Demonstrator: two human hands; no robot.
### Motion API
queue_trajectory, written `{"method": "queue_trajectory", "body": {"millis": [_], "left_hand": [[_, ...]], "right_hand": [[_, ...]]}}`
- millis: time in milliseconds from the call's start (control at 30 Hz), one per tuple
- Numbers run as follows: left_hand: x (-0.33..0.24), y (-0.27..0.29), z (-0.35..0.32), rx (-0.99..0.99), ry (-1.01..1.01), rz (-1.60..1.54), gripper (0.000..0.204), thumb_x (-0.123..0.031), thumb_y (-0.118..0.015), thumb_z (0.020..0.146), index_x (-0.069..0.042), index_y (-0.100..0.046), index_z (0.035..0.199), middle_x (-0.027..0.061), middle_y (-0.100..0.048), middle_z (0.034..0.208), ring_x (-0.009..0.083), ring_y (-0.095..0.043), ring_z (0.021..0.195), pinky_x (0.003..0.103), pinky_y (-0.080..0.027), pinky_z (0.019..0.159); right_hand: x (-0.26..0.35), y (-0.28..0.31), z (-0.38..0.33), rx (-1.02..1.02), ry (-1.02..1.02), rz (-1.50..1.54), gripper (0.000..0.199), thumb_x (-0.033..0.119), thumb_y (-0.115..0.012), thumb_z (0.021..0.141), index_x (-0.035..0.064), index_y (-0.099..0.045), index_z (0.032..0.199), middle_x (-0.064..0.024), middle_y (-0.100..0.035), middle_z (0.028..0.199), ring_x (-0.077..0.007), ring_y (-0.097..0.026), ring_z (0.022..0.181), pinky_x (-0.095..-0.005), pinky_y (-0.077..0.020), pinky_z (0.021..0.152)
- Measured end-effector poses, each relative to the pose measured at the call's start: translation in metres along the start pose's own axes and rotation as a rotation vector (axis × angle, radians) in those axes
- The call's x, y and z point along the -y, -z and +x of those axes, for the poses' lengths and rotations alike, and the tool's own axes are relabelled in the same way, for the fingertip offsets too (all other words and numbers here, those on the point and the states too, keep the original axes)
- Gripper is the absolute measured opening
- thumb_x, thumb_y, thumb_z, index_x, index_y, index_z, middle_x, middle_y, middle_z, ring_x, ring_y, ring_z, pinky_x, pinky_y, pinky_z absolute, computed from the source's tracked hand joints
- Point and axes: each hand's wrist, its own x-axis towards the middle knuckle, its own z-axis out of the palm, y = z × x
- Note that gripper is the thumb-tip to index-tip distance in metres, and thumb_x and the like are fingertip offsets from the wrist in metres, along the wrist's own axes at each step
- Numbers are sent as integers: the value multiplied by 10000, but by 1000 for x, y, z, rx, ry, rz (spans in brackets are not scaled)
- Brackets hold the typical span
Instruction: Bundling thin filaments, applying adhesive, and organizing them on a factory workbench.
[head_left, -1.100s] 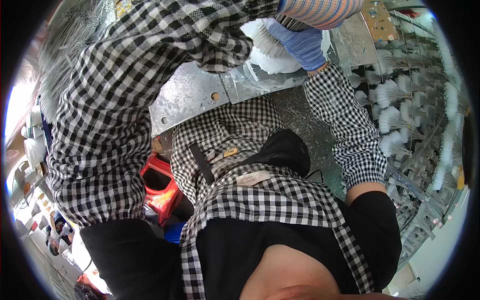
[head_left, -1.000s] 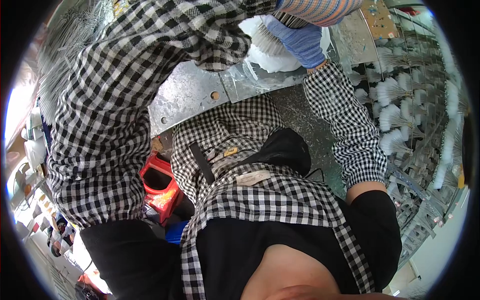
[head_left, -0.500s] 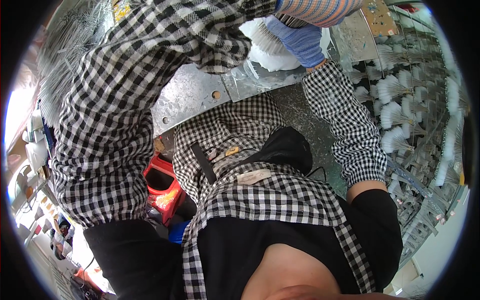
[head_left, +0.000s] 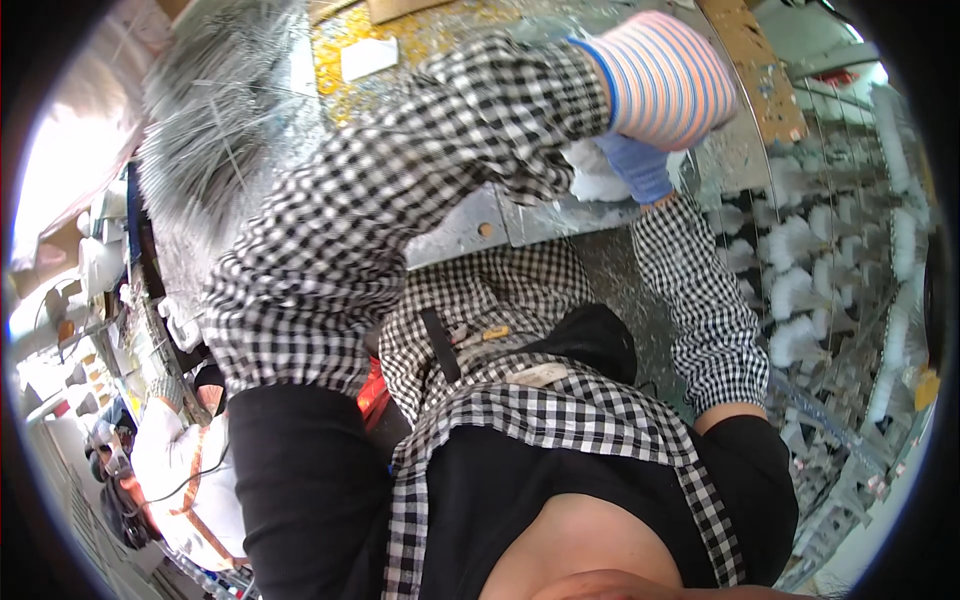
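White fluffy fibre tuft (head_left: 598,180) between both gloved hands.

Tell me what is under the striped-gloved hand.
Under the left hand in its striped glove sits the blue-gloved right hand against a white fluffy tuft on the metal panel. The glove and the checked sleeve cover the fingers and their grip.

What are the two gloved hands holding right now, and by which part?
Both hands meet at a white fluffy tuft: the right hand touches its right side; the left hand covers it from above. The exact grip is hidden.
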Motion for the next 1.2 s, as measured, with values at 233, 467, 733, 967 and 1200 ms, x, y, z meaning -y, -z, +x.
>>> {"method": "queue_trajectory", "body": {"millis": [233, 467, 733, 967, 1200], "left_hand": [[8, -21, -75, -1278, -122, -705, 1045, -387, -917, 540, -100, -468, 1439, 126, -639, 1204, 341, -627, 1082, 437, -517, 920], [-2, -81, -125, -913, 284, -784, 728, -306, -893, 545, -59, -632, 1178, 111, -665, 1197, 362, -624, 1119, 428, -514, 937], [2, -67, -208, -286, 588, -387, 326, -256, -786, 729, -99, -661, 986, 80, -719, 1015, 302, -690, 949, 449, -500, 857], [9, -133, -235, 324, 558, 14, 119, -172, -624, 877, -115, -679, 965, 61, -716, 859, 251, -704, 883, 377, -495, 778], [-3, -89, -292, -489, 938, -742, 346, -226, -759, 768, -56, -654, 1051, 163, -704, 848, 347, -694, 822, 431, -549, 739]], "right_hand": [[4, -13, 41, 25, 143, 30, 702, 405, -700, 882, 84, -440, 1449, -113, -485, 1441, -294, -487, 1304, -438, -416, 1070], [122, -28, 100, 327, 95, 538, 767, 411, -716, 849, 88, -405, 1471, -126, -481, 1444, -320, -471, 1308, -452, -375, 1107], [99, 48, 120, 396, -39, 928, 466, 274, -724, 804, 68, -637, 1213, -162, -643, 1198, -336, -584, 1140, -412, -452, 1029], [142, -40, 182, 622, 160, 634, 264, 301, -673, 851, 151, -725, 1061, -114, -707, 1044, -308, -648, 1012, -409, -511, 909], [173, -143, 235, 588, 407, 176, 195, 275, -617, 859, 205, -753, 980, -84, -707, 977, -297, -687, 938, -442, -559, 788]]}}
